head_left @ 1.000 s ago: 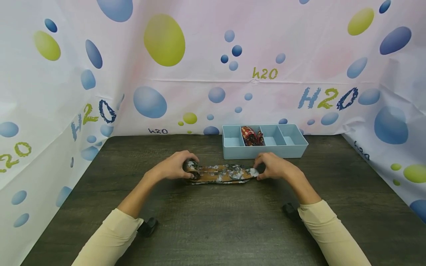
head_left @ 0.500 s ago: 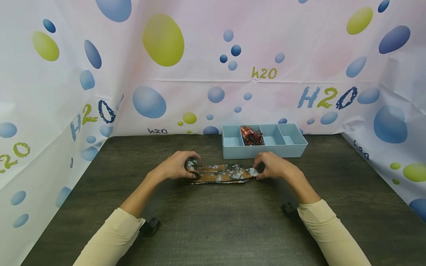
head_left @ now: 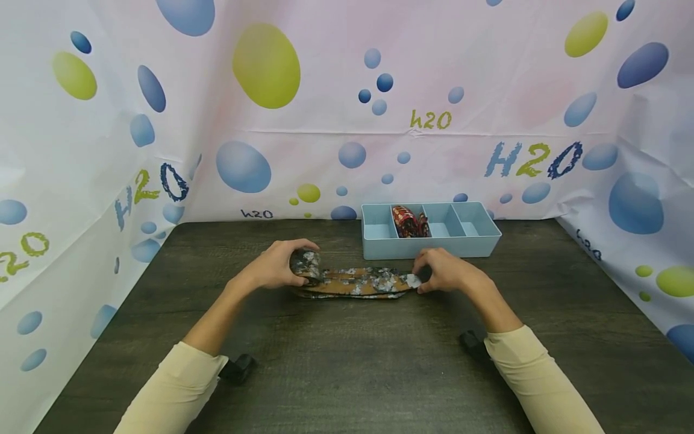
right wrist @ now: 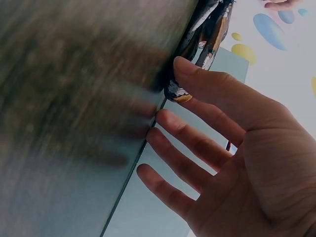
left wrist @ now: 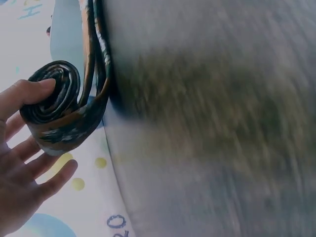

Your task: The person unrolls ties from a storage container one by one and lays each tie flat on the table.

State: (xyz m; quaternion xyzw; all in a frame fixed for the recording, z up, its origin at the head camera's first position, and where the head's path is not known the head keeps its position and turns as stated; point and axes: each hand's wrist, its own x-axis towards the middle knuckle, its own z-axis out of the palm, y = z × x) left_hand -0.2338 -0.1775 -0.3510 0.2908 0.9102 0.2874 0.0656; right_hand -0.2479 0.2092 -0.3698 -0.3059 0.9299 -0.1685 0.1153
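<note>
A floral necktie [head_left: 363,283], tan with dark and white patches, lies in layers across the middle of the table, its left part wound into a coil. My left hand [head_left: 275,265] holds this coil on edge between thumb and fingers. In the left wrist view the thumb presses the side of the spiral [left wrist: 60,94], and a loop of fabric hangs loosely beneath it. My right hand [head_left: 443,271] pinches the necktie's flat right end. The right wrist view shows thumb and index finger at that end [right wrist: 177,93], the other fingers spread apart.
A light blue box [head_left: 434,248] with several compartments stands behind the right hand. One compartment holds a rolled red patterned fabric [head_left: 406,223]. A printed sheet [head_left: 314,144] rises behind the dark wooden table [head_left: 347,361] and along its sides.
My left hand has shifted slightly left and away from me with the coil, which now tilts a little. The right hand stays in place on the necktie's end.
</note>
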